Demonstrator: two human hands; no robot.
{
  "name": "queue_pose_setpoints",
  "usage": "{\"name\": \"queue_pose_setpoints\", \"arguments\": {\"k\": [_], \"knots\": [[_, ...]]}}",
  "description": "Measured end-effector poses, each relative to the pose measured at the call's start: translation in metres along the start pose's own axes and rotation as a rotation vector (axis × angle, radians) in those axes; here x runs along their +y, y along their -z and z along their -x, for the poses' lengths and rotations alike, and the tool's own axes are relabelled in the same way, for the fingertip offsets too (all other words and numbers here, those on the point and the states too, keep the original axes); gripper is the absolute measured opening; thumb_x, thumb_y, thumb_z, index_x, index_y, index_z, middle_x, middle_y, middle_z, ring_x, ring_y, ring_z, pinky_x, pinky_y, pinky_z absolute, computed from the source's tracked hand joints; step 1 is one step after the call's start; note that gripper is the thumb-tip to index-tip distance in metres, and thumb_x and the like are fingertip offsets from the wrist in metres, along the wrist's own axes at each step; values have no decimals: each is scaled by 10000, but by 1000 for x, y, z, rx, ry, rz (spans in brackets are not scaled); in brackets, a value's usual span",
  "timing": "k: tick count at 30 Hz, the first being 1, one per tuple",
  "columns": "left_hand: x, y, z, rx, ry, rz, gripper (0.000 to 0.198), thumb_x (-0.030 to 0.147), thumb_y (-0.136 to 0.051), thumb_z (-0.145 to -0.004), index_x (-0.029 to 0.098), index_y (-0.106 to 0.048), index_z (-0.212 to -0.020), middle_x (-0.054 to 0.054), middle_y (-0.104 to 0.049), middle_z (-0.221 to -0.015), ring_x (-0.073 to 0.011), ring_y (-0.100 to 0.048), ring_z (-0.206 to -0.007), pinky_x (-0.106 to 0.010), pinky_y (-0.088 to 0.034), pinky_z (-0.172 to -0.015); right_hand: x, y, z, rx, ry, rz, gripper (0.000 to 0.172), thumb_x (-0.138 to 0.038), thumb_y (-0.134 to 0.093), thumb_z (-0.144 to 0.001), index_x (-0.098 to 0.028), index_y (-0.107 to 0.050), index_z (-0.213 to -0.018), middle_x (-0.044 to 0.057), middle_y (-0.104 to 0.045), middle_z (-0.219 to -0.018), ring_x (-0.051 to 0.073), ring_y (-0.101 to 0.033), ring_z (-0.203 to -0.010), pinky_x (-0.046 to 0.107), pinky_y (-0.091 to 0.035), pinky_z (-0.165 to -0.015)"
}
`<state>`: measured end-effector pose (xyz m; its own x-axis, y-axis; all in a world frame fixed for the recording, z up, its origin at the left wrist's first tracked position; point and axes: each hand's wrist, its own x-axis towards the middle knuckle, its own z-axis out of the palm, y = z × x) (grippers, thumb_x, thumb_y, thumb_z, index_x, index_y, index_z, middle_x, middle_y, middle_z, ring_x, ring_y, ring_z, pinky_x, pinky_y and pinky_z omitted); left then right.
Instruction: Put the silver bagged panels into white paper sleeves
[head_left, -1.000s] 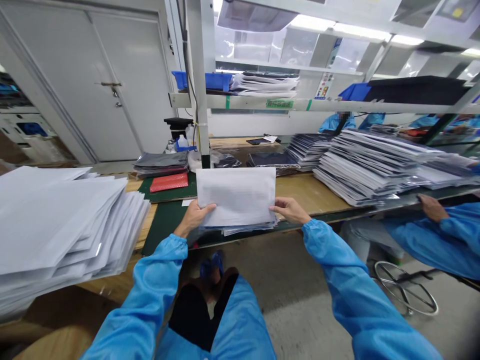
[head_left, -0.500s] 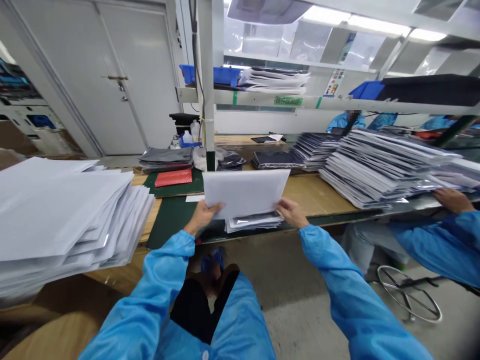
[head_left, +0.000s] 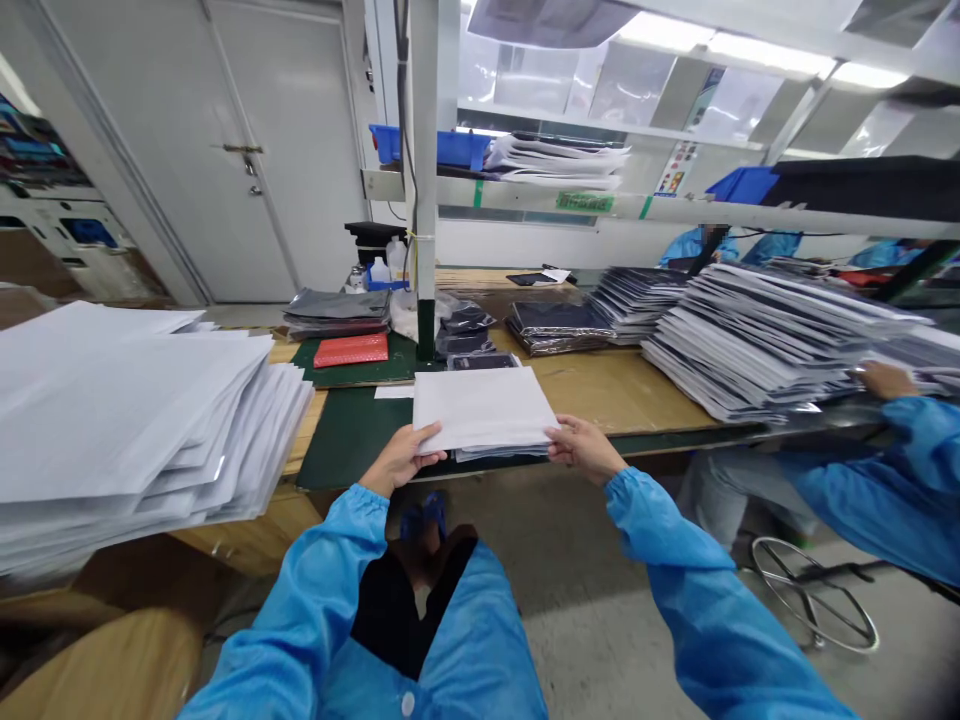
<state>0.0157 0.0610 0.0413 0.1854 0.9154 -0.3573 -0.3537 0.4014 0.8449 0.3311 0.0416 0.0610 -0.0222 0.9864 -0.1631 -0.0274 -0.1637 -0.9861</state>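
Observation:
A small stack of white sheets (head_left: 484, 408) lies flat on the green mat, with dark glossy packets showing beneath its near edge. My left hand (head_left: 401, 458) grips the stack's left edge, and my right hand (head_left: 585, 448) holds its right corner. A large pile of white sheets (head_left: 127, 410) sits to my left, beyond reach of either hand's fingers. Both of my blue sleeves run down into the bottom of the view.
A tall stack of packets (head_left: 772, 340) stands on the wooden bench at right, with a co-worker's hand (head_left: 885, 380) at its edge. A red packet (head_left: 351, 350), dark packets and a white upright post stand farther back. Shelves run overhead.
The white sheets have come down from a raised, tilted position and now lie flat, covering the packets beneath them. My hands have lowered with them. The co-worker's hand has moved slightly.

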Motion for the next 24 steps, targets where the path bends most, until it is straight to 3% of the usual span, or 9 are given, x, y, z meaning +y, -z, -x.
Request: {"name": "queue_pose_setpoints", "arguments": {"k": [5, 10, 14, 19, 21, 24], "knots": [[-15, -6, 15, 1, -8, 90, 224, 271, -725, -812, 72, -636, -866, -109, -694, -640, -140, -634, -451, -179, -502, -415, 7, -8, 15, 49, 32, -48, 381, -357, -866, -592, -181, -672, -868, -29, -584, -592, 104, -516, -448, 215, -495, -418], [-9, -1, 44, -2, -274, 161, 354, 421, -723, -787, 86, -629, -854, -115, -694, -627, -165, -644, -459, -209, -498, -422, 5, 0, 20, 109, 4, -41, 535, -453, -903, -514, -239, -721, -969, 20, -673, -703, 161, -618, -555, 228, -546, -458], [28, 25, 85, 195, -555, 142, 483, 555, -686, -784, 106, -601, -940, -117, -722, -708, -189, -677, -522, -229, -509, -442, 6, 6, 21, 91, -75, 50, 531, -492, -910, -444, -271, -761, -904, 29, -657, -656, 163, -595, -529, 220, -538, -430], [88, 73, 123, 468, -792, 184, 472, 548, -611, -848, 118, -567, -1038, -110, -742, -846, -156, -675, -549, -241, -539, -501, 9, -4, 26, 99, -79, 118, 535, -519, -902, -385, -274, -778, -844, 44, -629, -598, 180, -580, -500, 234, -524, -404], [96, 90, 130, 528, -857, 223, 442, 525, -579, -870, 132, -556, -1070, -126, -738, -994, -141, -681, -577, -249, -561, -554, 11, -8, 27, 67, -61, 138, 538, -537, -894, -406, -268, -780, -859, 52, -635, -604, 194, -589, -509, 259, -538, -422], [84, 99, 135, 560, -897, 206, 416, 506, -556, -880, 166, -535, -1119, -142, -675, -1218, -131, -696, -643, -256, -576, -618, 14, -9, 27, -8, -66, 192, 549, -547, -884, -436, -256, -778, -890, 67, -658, -626, 226, -616, -538, 309, -562, -464]]}}
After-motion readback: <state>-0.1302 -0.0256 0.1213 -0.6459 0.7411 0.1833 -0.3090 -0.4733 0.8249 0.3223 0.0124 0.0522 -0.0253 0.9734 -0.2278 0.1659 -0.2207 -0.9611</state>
